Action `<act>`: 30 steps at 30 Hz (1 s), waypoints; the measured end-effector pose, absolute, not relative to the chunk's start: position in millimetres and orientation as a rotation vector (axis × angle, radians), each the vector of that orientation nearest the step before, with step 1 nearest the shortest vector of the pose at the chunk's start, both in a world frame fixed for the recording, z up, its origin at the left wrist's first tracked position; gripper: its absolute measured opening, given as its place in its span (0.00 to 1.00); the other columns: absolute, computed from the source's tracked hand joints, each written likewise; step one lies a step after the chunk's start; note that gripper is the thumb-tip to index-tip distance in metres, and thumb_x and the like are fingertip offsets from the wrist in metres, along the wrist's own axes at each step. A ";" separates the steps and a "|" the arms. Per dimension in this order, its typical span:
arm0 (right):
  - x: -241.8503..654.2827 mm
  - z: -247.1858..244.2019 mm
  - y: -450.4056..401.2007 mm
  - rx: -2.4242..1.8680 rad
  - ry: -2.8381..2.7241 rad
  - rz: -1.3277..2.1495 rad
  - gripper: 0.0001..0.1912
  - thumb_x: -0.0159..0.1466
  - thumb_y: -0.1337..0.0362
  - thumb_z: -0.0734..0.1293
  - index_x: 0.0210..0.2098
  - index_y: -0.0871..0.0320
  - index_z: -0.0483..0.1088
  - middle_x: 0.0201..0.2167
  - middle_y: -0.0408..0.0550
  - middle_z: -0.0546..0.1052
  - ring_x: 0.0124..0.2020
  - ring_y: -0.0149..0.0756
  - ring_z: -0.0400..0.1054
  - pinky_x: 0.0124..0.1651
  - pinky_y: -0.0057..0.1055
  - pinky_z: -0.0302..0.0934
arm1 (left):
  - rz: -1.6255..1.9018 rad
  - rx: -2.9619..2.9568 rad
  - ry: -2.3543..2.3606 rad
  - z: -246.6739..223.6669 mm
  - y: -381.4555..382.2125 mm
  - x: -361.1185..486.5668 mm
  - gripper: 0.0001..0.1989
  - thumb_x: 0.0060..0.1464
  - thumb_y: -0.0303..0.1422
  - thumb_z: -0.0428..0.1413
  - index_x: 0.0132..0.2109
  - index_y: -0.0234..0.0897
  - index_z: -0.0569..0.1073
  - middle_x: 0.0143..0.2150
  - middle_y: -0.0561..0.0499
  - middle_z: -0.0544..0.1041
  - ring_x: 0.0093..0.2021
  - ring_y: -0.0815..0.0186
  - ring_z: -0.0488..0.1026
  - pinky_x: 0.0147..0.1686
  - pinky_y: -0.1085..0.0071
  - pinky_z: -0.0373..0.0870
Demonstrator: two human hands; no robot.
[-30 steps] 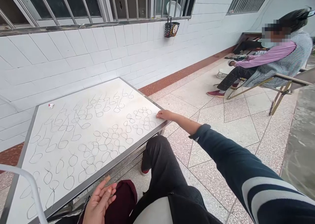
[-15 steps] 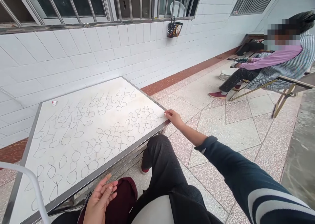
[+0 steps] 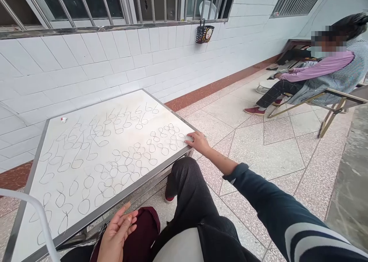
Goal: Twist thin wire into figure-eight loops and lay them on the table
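My right hand (image 3: 198, 142) is at the right corner of a white table (image 3: 120, 101) with a grey metal edge. Its thumb and forefinger are apart near the last thin wire loops (image 3: 174, 139), and nothing shows between them. Many thin dark loops lie across the tabletop, some with long straight tails toward the back. Over my lap, below the table's front edge, my left hand (image 3: 117, 231) is turned up with thumb and fingers pinched together. What it pinches, if anything, is too small to name.
A small red and white item (image 3: 63, 120) lies at the table's back left. A white curved tube (image 3: 37, 208) crosses the lower left. A seated person (image 3: 324, 68) is at the right. A small basket (image 3: 204, 33) hangs from the window bars.
My right hand has shifted slightly left over the table corner, and its fingers have opened. My left hand has stayed in place. The seated person's hands have moved a little.
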State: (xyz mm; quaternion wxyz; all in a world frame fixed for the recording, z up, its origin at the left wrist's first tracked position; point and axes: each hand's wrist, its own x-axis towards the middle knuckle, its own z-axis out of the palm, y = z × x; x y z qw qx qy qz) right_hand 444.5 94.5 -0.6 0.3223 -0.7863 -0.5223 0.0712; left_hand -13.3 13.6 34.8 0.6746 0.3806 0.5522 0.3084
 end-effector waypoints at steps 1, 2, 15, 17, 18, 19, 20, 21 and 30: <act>443.4 0.4 95.1 -2.106 -1.383 0.168 0.17 0.59 0.53 0.68 0.44 0.55 0.72 0.46 0.52 0.70 0.52 0.48 0.59 0.54 0.43 0.55 | 0.697 0.858 1.244 34.9 13.4 -13.4 0.36 0.49 0.42 0.64 0.62 0.38 0.63 0.51 0.42 0.77 0.50 0.59 0.75 0.47 0.67 0.72; 442.5 1.2 95.4 -2.137 -1.386 0.157 0.17 0.59 0.53 0.68 0.44 0.55 0.72 0.45 0.52 0.70 0.51 0.48 0.59 0.53 0.42 0.56 | 0.700 0.859 1.246 35.1 13.3 -13.3 0.36 0.49 0.42 0.64 0.62 0.38 0.63 0.51 0.42 0.77 0.50 0.59 0.75 0.47 0.66 0.72; 443.9 -2.1 92.2 -2.134 -1.370 0.169 0.20 0.57 0.52 0.69 0.43 0.57 0.69 0.45 0.53 0.69 0.51 0.48 0.59 0.53 0.42 0.55 | 0.696 0.891 1.259 39.3 10.8 -7.4 0.35 0.46 0.43 0.65 0.60 0.38 0.67 0.49 0.42 0.79 0.52 0.56 0.74 0.46 0.67 0.73; 446.5 -1.3 91.0 -2.115 -1.392 0.201 0.20 0.56 0.53 0.69 0.44 0.57 0.69 0.46 0.53 0.68 0.52 0.48 0.58 0.54 0.42 0.55 | 0.689 0.896 1.262 40.4 10.8 -7.5 0.35 0.47 0.43 0.65 0.60 0.37 0.67 0.49 0.42 0.79 0.53 0.56 0.74 0.46 0.67 0.73; 447.5 -0.8 90.3 -2.105 -1.399 0.218 0.20 0.56 0.53 0.69 0.44 0.57 0.69 0.46 0.53 0.68 0.52 0.48 0.58 0.54 0.42 0.55 | 0.688 0.898 1.264 41.1 10.9 -7.4 0.35 0.46 0.43 0.65 0.60 0.37 0.67 0.49 0.41 0.79 0.53 0.55 0.74 0.46 0.67 0.73; 448.1 -0.2 89.6 -2.095 -1.402 0.235 0.20 0.56 0.53 0.69 0.45 0.57 0.69 0.46 0.53 0.68 0.53 0.48 0.58 0.54 0.42 0.56 | 0.689 0.898 1.265 41.8 11.0 -7.0 0.35 0.46 0.43 0.65 0.59 0.36 0.68 0.49 0.41 0.79 0.53 0.55 0.74 0.46 0.67 0.73; 448.5 0.3 89.1 -2.087 -1.401 0.249 0.19 0.57 0.54 0.69 0.44 0.57 0.70 0.46 0.52 0.68 0.52 0.47 0.58 0.53 0.42 0.56 | 0.691 0.898 1.267 42.4 11.1 -6.4 0.34 0.46 0.43 0.65 0.59 0.36 0.69 0.49 0.41 0.79 0.53 0.55 0.74 0.46 0.67 0.73; 448.5 0.8 88.9 -2.084 -1.399 0.258 0.18 0.57 0.54 0.69 0.44 0.57 0.70 0.46 0.52 0.69 0.52 0.47 0.59 0.53 0.42 0.57 | 0.692 0.897 1.267 42.9 11.1 -5.8 0.34 0.45 0.43 0.65 0.58 0.36 0.69 0.48 0.41 0.79 0.52 0.55 0.74 0.45 0.67 0.73; 440.6 8.2 86.1 -2.042 -1.301 0.214 0.16 0.58 0.56 0.68 0.41 0.58 0.67 0.43 0.53 0.69 0.48 0.45 0.62 0.50 0.41 0.60 | 0.696 0.929 1.269 43.1 9.1 -5.6 0.33 0.47 0.43 0.64 0.59 0.37 0.69 0.47 0.42 0.79 0.48 0.57 0.76 0.46 0.65 0.73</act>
